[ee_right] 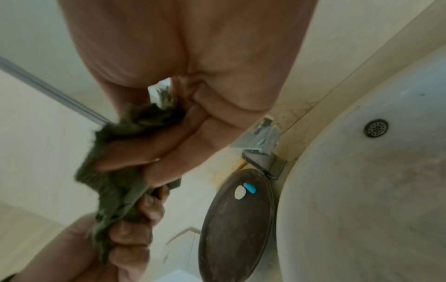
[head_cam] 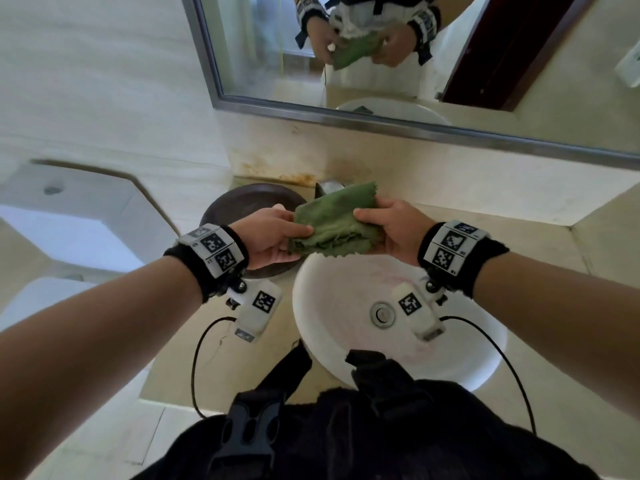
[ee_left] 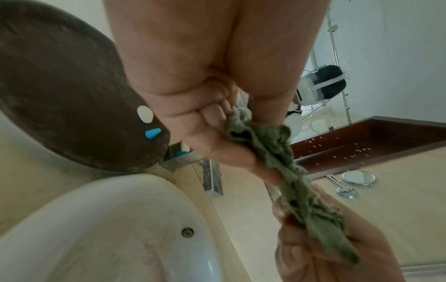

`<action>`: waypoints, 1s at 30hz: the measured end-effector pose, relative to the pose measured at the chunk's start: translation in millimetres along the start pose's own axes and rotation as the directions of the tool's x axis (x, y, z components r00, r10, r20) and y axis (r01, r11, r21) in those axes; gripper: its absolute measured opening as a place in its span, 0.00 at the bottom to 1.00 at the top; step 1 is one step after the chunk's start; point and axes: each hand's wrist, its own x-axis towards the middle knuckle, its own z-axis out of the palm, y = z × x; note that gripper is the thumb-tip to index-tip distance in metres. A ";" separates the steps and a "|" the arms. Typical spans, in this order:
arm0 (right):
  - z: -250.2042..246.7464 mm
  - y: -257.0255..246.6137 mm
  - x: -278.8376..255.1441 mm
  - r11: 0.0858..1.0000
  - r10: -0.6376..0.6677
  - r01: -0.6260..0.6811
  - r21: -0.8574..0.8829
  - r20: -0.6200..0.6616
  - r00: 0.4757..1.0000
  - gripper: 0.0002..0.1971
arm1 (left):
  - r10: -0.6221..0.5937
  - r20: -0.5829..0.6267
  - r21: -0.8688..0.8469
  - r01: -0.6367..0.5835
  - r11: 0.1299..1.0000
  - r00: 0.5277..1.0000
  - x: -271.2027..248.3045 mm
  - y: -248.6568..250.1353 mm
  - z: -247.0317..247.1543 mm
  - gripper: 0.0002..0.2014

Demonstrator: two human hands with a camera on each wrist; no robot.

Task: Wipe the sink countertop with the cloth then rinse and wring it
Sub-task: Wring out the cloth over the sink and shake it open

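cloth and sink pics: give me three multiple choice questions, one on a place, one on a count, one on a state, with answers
1. Where is the green cloth?
A. lying in the basin
B. held up over the far rim of the white sink
C. hanging on the mirror frame

2. How many small items lie on the dark oval tray?
A. none
B. two
C. five

3. How do the hands hold the cloth?
A. both grip it, one at each end
B. only one touches it
C. both press it flat on the counter

Answers:
1 B: the head view shows the cloth in the air between the hands, above the sink's back rim.
2 B: the right wrist view shows a white piece and a blue piece.
3 A: the left hand and right hand each curl round an end of the bunched cloth.
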 end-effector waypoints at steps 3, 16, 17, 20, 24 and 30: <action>18.0 5.8 4.9 0.997 0.063 -0.060 -0.047 0.074 0.995 0.13 | 0.039 -0.074 -0.041 -0.043 0.998 0.996 -5.3 -4.3 -18.6 0.10; 80.1 23.2 32.5 0.965 0.058 -0.029 -0.260 0.105 0.993 0.25 | 0.147 -0.034 -0.012 -0.148 0.989 0.989 -22.2 -30.2 -95.2 0.18; 82.6 23.7 34.4 0.966 0.056 -0.025 -0.257 0.111 0.992 0.23 | 0.133 -0.028 -0.002 -0.133 0.991 0.991 -21.2 -30.7 -98.9 0.16; 86.7 28.7 39.7 0.947 0.071 -0.026 -0.320 0.131 0.989 0.16 | 0.126 -0.065 0.081 -0.121 0.989 0.990 -18.1 -33.6 -104.7 0.09; 98.0 46.2 55.3 0.789 0.004 -0.006 -0.614 -0.005 1.000 0.02 | 0.235 -0.137 0.424 -0.158 0.892 0.962 -6.5 -47.0 -107.6 0.05; 108.5 71.5 88.1 0.596 -0.095 -0.041 -0.802 -0.120 0.988 0.05 | 0.278 -0.259 0.573 -0.084 0.815 0.925 23.4 -63.4 -124.9 0.01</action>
